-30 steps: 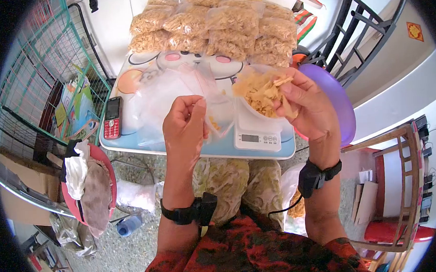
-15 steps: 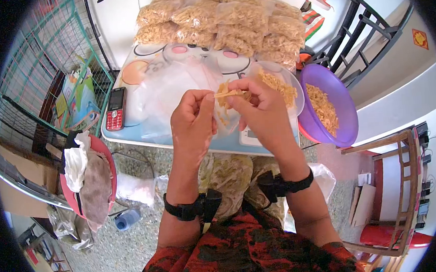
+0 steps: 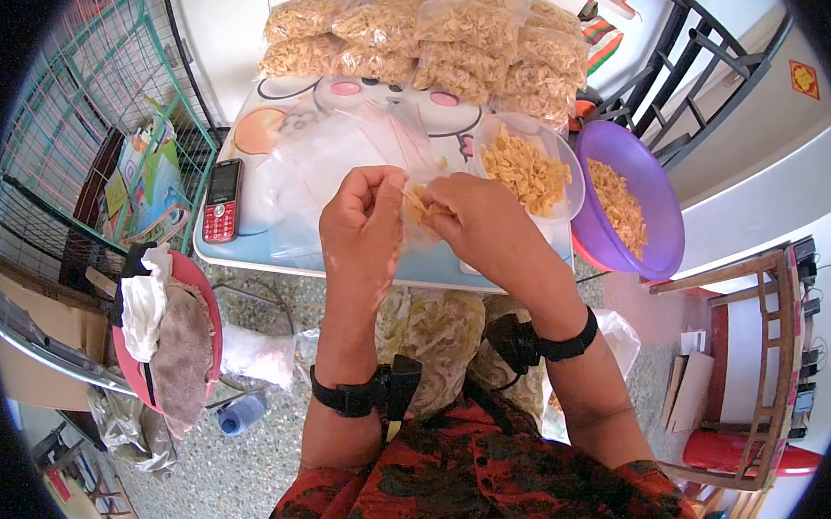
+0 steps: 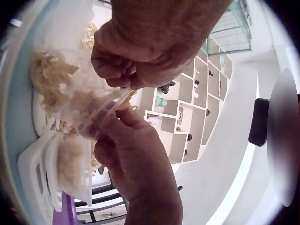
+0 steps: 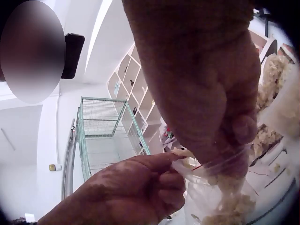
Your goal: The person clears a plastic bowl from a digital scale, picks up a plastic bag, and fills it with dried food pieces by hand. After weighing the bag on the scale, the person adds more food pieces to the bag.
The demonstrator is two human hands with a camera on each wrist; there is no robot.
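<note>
My left hand [image 3: 362, 234] pinches the rim of a clear plastic bag [image 5: 201, 185] between thumb and fingers, over the front middle of the table. At the bag's mouth is my right hand [image 3: 496, 225], its curled fingers showing through the plastic in both wrist views. It holds pale yellow dried strips [image 5: 229, 183], and more strips lie lower in the bag. To the right, a clear bowl [image 3: 577, 195] of the same strips sits on a white scale [image 3: 557, 235], mostly hidden by the bowl and right forearm.
Loose clear bags [image 3: 313, 185] lie left of the hands, beside a red phone [image 3: 222, 202]. Filled bags [image 3: 465, 31] are stacked at the table's back. A purple basin [image 3: 657, 209] of strips stands off the right edge. A wire cage [image 3: 89, 117] is at left.
My right hand has moved left from the bowl with a bunch of strips to the bag's mouth beside the left hand. The left hand keeps its hold on the bag.
</note>
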